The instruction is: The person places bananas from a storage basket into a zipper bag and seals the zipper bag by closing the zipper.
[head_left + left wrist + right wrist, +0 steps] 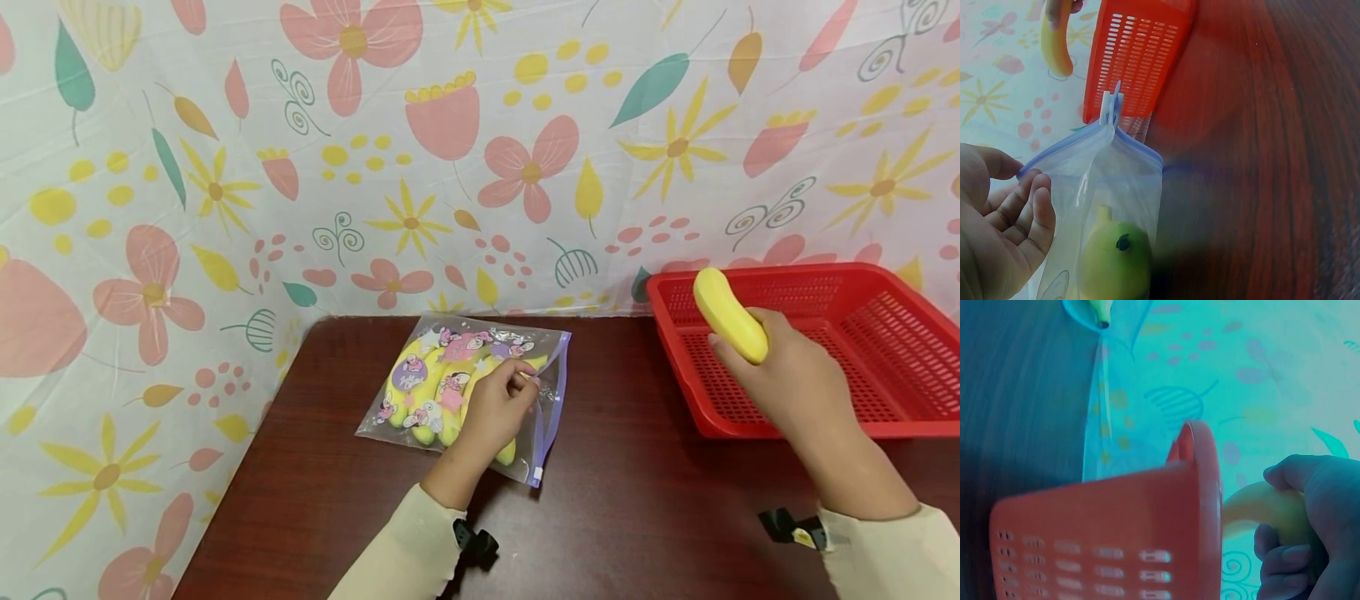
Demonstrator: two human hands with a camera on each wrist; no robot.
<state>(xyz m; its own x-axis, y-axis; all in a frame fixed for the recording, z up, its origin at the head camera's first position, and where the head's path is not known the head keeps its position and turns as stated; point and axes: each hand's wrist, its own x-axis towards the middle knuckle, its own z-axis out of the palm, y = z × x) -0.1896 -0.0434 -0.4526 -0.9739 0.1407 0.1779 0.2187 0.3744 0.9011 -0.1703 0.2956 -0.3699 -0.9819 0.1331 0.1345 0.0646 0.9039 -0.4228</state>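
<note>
A clear zip bag (382, 423) with a purple zip edge and pink cartoon prints lies on the table, several yellow bananas (426, 390) with greenish ends inside it. My left hand (483, 408) pinches the bag's purple edge (1054, 157) between thumb and forefinger; the mouth stands partly apart. The white slider (537, 474) sits at the near end of that edge. Up over the left part of the red basket (678, 367), my right hand (806, 387) grips a single yellow banana (723, 308), its far end pointing up and left.
The red plastic basket with slotted walls stands at the right of the dark wooden table (622, 517), close to the back. A flower-printed cloth (465, 208) hangs behind and along the left side. Black wrist straps (474, 543) sit at both cuffs.
</note>
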